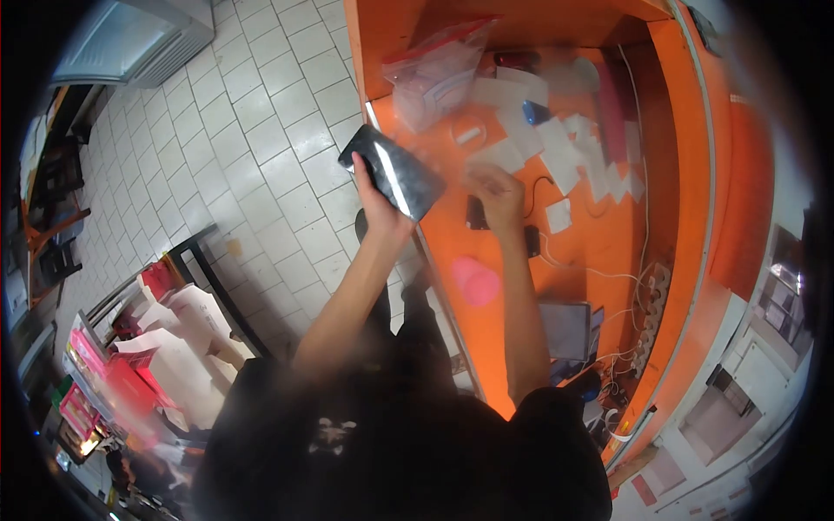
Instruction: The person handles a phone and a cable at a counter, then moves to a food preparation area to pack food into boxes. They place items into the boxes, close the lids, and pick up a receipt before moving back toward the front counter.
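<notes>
My left hand [380, 206] grips a dark, glossy tablet [395, 174] by its near edge, with the thumb over its face and a bright reflection across it. The tablet is held at the left edge of the orange counter [569, 265]. Over the counter, my right hand [498, 195] has its fingers bent together in a pinch. Whatever is between those fingertips is too blurred to tell. A small black object [476, 214] lies just beneath the right hand, partly hidden by it. White papers [560, 156] lie beyond the fingers.
A clear zip bag [439, 82] with a red top lies at the counter's far left. A pink round object [476, 280], a grey flat device [565, 328] and a power strip [650, 317] with cables are nearer. Paper bags [182, 347] stand at lower left, by the tiled floor [261, 156].
</notes>
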Action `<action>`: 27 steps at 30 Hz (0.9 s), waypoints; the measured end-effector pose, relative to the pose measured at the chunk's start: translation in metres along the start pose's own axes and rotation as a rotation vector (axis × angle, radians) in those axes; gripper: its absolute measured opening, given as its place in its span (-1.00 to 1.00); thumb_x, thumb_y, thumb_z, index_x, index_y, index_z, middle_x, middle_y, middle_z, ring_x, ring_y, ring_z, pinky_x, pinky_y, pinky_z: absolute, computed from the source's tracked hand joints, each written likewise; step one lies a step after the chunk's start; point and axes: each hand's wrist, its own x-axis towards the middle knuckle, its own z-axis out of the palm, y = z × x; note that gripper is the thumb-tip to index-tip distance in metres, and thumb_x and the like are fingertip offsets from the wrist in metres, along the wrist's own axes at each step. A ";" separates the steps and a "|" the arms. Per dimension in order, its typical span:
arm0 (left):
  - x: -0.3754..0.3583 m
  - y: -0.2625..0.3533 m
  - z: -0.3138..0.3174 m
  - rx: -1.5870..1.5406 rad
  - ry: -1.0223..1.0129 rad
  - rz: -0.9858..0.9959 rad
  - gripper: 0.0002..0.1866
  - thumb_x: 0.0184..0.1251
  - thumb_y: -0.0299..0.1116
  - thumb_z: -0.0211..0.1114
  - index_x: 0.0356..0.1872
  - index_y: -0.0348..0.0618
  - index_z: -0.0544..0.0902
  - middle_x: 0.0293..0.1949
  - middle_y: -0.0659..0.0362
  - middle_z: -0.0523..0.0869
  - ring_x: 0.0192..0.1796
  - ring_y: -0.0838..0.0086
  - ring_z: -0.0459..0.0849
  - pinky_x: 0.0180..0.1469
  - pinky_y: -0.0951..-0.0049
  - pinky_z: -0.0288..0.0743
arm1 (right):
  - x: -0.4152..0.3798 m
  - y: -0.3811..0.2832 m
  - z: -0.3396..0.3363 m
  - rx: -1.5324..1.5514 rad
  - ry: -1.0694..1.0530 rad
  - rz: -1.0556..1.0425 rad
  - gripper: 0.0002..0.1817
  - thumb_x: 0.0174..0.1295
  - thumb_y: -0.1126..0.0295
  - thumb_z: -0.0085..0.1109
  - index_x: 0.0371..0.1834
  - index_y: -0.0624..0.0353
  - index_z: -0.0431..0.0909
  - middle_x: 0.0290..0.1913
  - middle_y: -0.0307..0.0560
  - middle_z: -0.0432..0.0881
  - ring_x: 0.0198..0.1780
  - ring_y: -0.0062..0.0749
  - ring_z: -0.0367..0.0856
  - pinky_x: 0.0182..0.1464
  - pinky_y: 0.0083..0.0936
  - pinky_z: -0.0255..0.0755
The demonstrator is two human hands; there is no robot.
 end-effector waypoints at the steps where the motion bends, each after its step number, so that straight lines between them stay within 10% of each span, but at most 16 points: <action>1: 0.007 -0.008 0.003 -0.057 0.031 -0.003 -0.29 0.49 0.35 -0.15 0.27 -0.06 0.44 0.02 0.03 0.64 0.12 0.19 0.64 0.26 -0.06 0.48 | -0.004 0.001 -0.004 -0.089 -0.025 0.045 -0.75 0.18 0.46 0.44 -0.08 0.23 0.74 -0.34 -0.18 0.75 -0.43 -0.68 0.50 -0.40 -0.64 0.39; 3: 0.024 -0.018 -0.007 -0.239 0.048 -0.036 -0.31 0.55 0.30 -0.25 0.19 -0.13 0.48 0.01 0.00 0.64 0.13 0.17 0.61 0.30 -0.02 0.46 | -0.012 -0.003 -0.006 -0.173 -0.055 0.098 -0.77 0.15 0.43 0.46 -0.11 0.18 0.77 -0.38 -0.21 0.74 -0.43 -0.65 0.49 -0.40 -0.60 0.40; 5: 0.034 -0.024 -0.013 -0.295 0.037 -0.055 -0.30 0.56 0.28 -0.27 0.16 -0.17 0.49 0.01 -0.01 0.64 0.11 0.16 0.61 0.31 -0.01 0.46 | -0.014 -0.022 -0.005 -0.616 -0.109 -0.395 -0.77 0.12 0.35 0.47 -0.13 0.06 0.81 -0.43 -0.23 0.68 -0.43 -0.51 0.45 -0.36 -0.50 0.40; 27: 0.009 -0.036 0.012 -0.243 -0.016 -0.058 -0.30 0.60 0.22 -0.36 0.09 -0.24 0.51 -0.03 -0.02 0.63 0.01 0.16 0.61 0.26 0.02 0.49 | -0.044 -0.042 -0.010 -0.705 -0.062 -0.326 -0.76 0.12 0.38 0.42 -0.11 0.06 0.78 -0.40 -0.22 0.69 -0.34 -0.34 0.59 -0.27 -0.39 0.46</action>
